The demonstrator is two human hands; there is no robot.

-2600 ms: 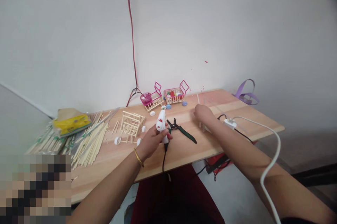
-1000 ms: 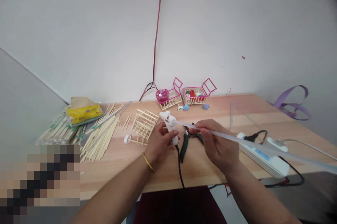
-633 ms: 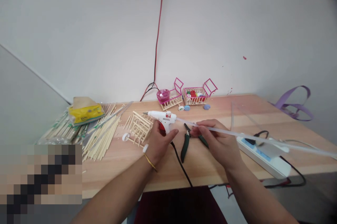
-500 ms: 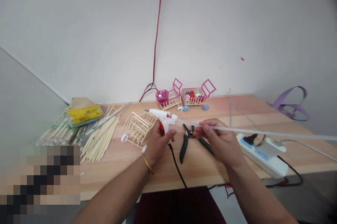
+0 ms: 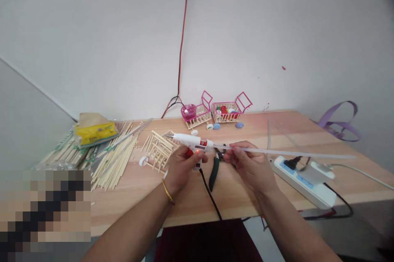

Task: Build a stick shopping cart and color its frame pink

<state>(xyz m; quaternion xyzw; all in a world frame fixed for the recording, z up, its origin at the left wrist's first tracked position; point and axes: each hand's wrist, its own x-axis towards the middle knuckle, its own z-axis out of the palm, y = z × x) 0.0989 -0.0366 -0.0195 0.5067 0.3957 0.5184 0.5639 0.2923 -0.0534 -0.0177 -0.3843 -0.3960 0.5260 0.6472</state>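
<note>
My left hand is closed around the handle of a white glue gun, whose metal nozzle points left and whose small light glows orange. Between the thumb and fingers of my right hand is a long translucent glue stick. Its left end meets the back of the gun, and the rest stretches out to the right. Dark-green-handled pliers lie on the table, partly behind my right hand. A small cart frame of wooden sticks with white wheels sits left of the gun, partly hidden by my left hand.
Two small stick carts with pink rims stand by the wall, with bottle caps before them. Bundled sticks and a yellow packet are at left. A power strip and purple ribbon are at right.
The glue gun has turned and shifted slightly right, now more side-on. The glue stick's far end has come into view, with my right hand slightly further left.
</note>
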